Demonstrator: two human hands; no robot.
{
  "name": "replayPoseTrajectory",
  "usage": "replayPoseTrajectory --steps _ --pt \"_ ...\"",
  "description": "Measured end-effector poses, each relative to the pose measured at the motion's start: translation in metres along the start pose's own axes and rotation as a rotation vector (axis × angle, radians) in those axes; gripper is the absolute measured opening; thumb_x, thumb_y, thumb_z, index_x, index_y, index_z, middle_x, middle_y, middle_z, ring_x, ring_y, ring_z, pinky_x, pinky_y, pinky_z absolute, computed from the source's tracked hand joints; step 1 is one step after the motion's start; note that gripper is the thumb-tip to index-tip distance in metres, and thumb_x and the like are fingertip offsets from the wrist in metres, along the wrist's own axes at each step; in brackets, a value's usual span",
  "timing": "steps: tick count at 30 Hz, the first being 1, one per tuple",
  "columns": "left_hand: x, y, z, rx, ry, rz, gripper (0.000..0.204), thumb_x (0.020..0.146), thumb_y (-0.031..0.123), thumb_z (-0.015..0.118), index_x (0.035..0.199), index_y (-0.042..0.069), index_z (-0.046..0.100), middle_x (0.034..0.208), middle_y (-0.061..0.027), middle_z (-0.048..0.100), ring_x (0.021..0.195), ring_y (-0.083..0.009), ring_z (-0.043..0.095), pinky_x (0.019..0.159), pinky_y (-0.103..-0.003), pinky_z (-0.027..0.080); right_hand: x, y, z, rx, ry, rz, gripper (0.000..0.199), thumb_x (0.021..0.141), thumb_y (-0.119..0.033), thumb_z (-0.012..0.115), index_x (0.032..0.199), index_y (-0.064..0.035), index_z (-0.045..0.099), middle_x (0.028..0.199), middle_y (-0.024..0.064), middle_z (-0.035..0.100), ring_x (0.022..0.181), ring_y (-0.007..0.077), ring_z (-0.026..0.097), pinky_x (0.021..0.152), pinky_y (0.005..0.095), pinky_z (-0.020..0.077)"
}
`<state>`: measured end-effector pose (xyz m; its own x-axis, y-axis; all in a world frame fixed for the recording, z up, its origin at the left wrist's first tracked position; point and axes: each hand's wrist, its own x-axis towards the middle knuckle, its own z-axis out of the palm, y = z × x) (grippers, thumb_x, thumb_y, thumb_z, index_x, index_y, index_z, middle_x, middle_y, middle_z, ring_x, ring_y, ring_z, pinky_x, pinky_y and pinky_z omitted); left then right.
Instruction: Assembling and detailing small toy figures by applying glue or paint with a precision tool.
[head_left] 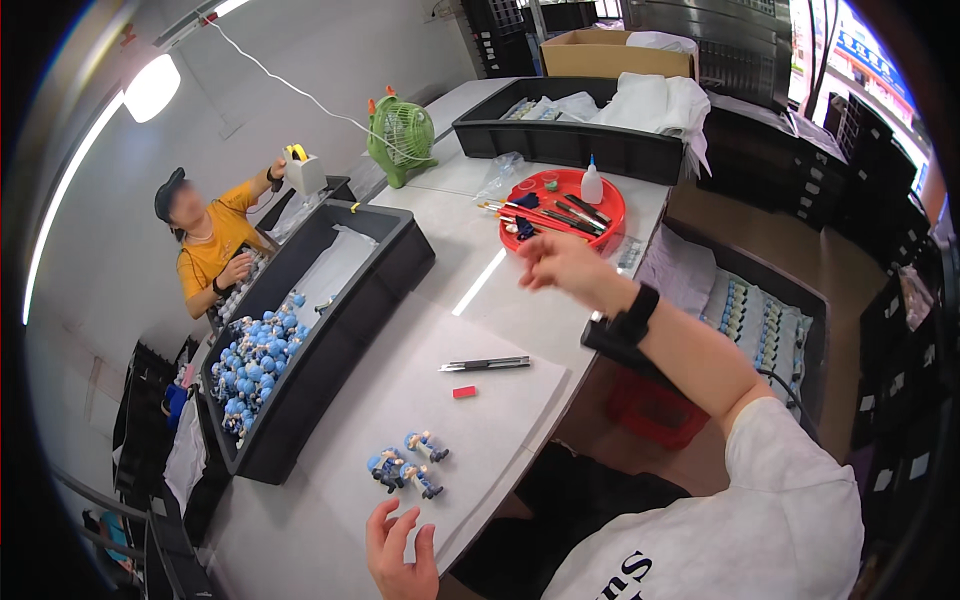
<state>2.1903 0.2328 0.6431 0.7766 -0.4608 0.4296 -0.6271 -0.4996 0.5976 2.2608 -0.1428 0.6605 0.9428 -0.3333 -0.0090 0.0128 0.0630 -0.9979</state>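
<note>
My left hand (402,552) is at the near edge of the table with fingers apart and nothing in them. Just beyond its fingertips, three small figurines with light-blue heads (408,468) lie close together on a white sheet (500,400). My right hand (565,272) is raised just short of a round red tray (618,222), its fingers loosely bent and apart, slightly blurred, with nothing visible in them. In the tray are paintbrushes (500,207), dark pens (580,212) and a white squeeze bottle (592,183).
Two pens (485,364) and a small red block (464,392) lie on the sheet. Left stands a black crate (345,330) of blue-headed figurines; another crate (570,140) is at the back. A green fan (400,135) is beyond. A person in yellow (215,240) works across the table.
</note>
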Motion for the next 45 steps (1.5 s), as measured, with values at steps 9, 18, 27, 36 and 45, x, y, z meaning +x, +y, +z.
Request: replayPoseTrajectory --steps 9,18,27,36,45 --pt "-0.006 -0.029 0.010 0.044 -0.033 -0.129 0.018 0.076 -0.001 0.059 0.094 -0.002 0.059 0.102 -0.0169 0.054 0.075 -0.0229 0.056 0.064 -0.029 0.046 0.136 -0.072 -0.079 -0.429 0.251 -0.121 0.017 0.079 -0.012 0.056 0.086 0.0033 0.058 0.074 0.0095 0.062 0.054 0.0129 0.057 0.044 0.0225 0.0444" --pt "-0.012 -0.035 0.010 0.067 -0.017 -0.342 0.017 0.078 0.002 0.057 0.094 -0.003 0.058 0.102 -0.0153 0.054 0.075 -0.0218 0.055 0.065 -0.028 0.045 0.266 -0.004 -0.045 -0.670 0.208 0.026 0.015 0.072 -0.012 0.057 0.072 0.0015 0.062 0.060 0.0078 0.059 0.047 0.0136 0.055 0.042 0.0255 0.0464" --pt "-0.012 -0.041 0.008 0.084 0.047 -0.537 0.018 0.078 0.003 0.056 0.095 -0.003 0.058 0.103 -0.0145 0.054 0.075 -0.0208 0.055 0.067 -0.027 0.044 0.304 0.026 -0.010 -0.034 0.161 0.156 0.013 0.071 -0.008 0.053 0.076 0.0034 0.055 0.063 0.0076 0.053 0.052 0.0157 0.056 0.047 0.0261 0.0472" --pt "0.007 -0.034 0.012 0.020 0.055 -0.515 0.017 0.079 0.004 0.057 0.095 -0.001 0.058 0.103 -0.0166 0.054 0.077 -0.0230 0.056 0.069 -0.030 0.045 0.309 -0.014 0.035 -0.682 -0.106 -0.103 0.041 0.075 -0.014 0.044 0.115 -0.0138 0.055 0.067 0.0045 0.054 0.052 0.0147 0.050 0.048 0.0287 0.0412" --pt "-0.016 -0.039 0.019 0.027 0.054 -0.617 0.019 0.080 0.005 0.056 0.097 -0.002 0.057 0.102 -0.0153 0.053 0.076 -0.0217 0.055 0.067 -0.028 0.044 0.333 0.057 0.031 -1.398 -0.137 -0.022 0.032 0.076 -0.011 0.046 0.105 -0.0078 0.059 0.109 0.0142 0.057 0.101 0.0289 0.054 0.085 0.0374 0.0434"
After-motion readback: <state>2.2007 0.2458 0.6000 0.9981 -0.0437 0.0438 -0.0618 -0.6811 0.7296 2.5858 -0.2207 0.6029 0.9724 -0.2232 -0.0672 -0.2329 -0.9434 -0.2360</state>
